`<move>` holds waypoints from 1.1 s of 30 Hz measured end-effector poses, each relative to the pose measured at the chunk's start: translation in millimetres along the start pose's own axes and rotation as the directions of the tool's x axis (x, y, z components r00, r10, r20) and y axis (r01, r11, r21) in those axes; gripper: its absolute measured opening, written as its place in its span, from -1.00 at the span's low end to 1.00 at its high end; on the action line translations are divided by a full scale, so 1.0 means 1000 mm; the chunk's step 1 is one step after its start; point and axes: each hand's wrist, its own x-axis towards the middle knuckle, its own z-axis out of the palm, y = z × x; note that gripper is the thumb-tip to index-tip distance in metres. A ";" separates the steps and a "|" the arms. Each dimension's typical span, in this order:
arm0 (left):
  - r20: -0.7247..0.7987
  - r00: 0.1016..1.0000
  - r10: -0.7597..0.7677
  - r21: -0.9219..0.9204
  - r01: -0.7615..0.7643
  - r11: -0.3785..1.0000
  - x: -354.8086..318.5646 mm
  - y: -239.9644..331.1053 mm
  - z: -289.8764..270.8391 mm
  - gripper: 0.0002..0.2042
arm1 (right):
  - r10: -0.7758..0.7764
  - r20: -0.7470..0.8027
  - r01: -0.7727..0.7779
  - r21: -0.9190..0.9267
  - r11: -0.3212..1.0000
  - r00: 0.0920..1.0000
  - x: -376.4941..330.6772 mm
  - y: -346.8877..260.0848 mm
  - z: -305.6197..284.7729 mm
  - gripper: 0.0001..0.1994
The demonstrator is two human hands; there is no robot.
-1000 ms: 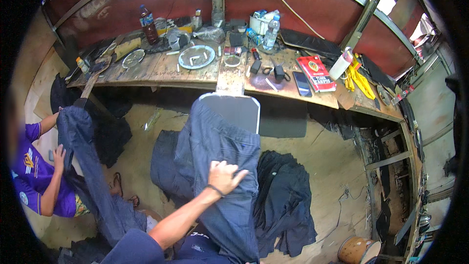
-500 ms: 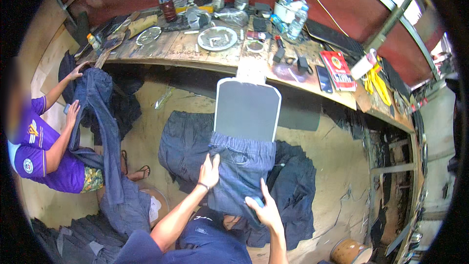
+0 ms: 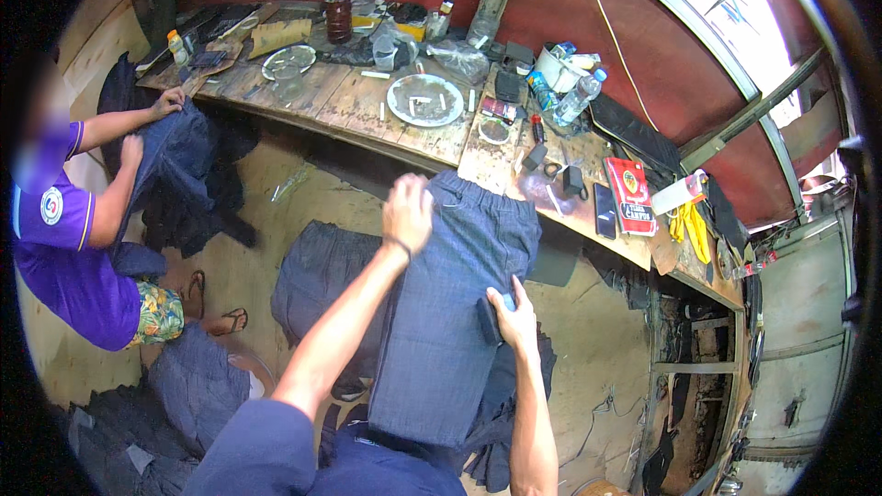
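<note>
Dark blue denim trousers (image 3: 450, 312) with a gathered elastic waistband lie spread out in front of me, the waistband toward the bench. My left hand (image 3: 407, 216) is closed on the left edge near the waistband, slightly blurred. At the right edge, my right hand (image 3: 516, 320) is closed around a dark oblong block (image 3: 489, 321), with a bit of light blue showing by the thumb. What exactly the block is I cannot make out. The pale-edged grey board is hidden, apparently under the trousers.
A wooden bench (image 3: 354, 119) runs along the wall, holding a plate (image 3: 424, 100), a dark bottle (image 3: 339, 2), a phone (image 3: 604, 211) and a red packet (image 3: 629, 188). At left a person in purple (image 3: 69, 257) handles dark cloth. More dark garments (image 3: 322, 280) lie on the floor.
The trousers have moved up toward the bench and cover the grey board that showed before. My left hand has gone up with the waistband; my right hand has risen along the right edge.
</note>
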 end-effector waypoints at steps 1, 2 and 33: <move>0.272 0.960 0.067 -0.037 -0.060 0.998 -0.015 0.012 -0.003 -0.46 | 0.017 -0.046 -0.014 0.062 0.998 0.999 0.002 0.004 0.004 -0.06; 0.460 0.882 0.102 0.145 -0.187 0.972 -0.029 0.027 -0.006 -0.26 | -0.041 -0.061 0.048 0.119 0.992 0.997 0.002 0.008 0.006 -0.09; 0.612 0.773 0.168 0.253 -0.393 0.884 0.087 0.062 -0.033 0.01 | 0.159 -0.199 -0.141 0.105 0.985 0.967 0.011 -0.003 0.002 -0.11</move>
